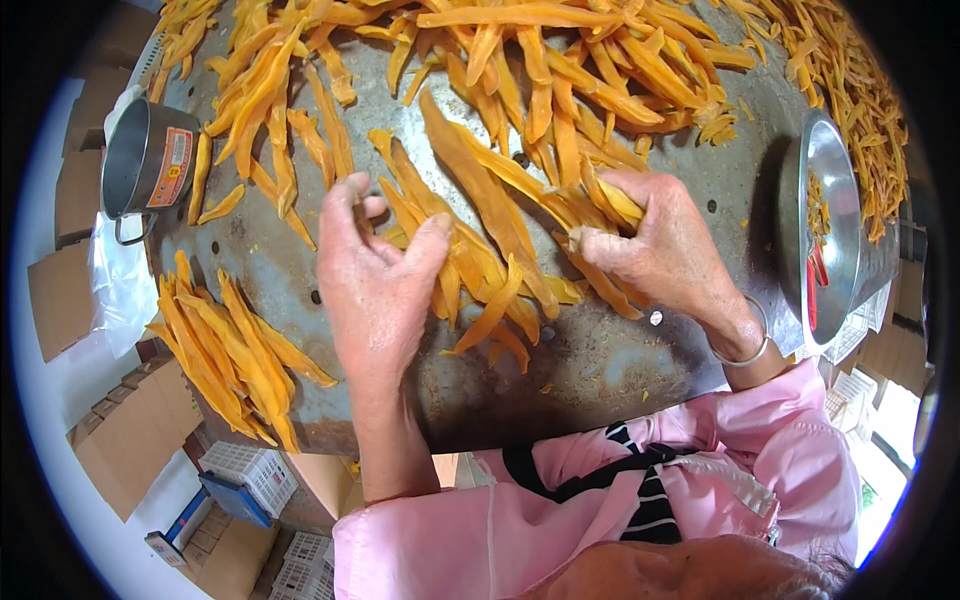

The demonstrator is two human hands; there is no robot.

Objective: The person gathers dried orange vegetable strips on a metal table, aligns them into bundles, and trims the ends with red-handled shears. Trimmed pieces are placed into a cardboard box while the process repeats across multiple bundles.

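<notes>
Orange dried strips, seemingly sweet potato, lie on a worn metal tabletop (600,367). My right hand (667,244) grips a few strips (611,199) between thumb and curled fingers, their ends trailing to the left. My left hand (379,292) is at the left side of a loose middle group of strips (487,202). Its thumb and fingers are spread apart over that group, and I see nothing gripped in it. To the left, near the front edge, a bundle of strips (232,352) lies roughly side by side.
A large heap of strips (525,67) spreads across the back. Smaller pieces (847,97) are piled at the far right. A metal mug (142,161) stands at the left edge. At the right, a steel bowl (832,277) contains scraps and a red-handled tool (816,274).
</notes>
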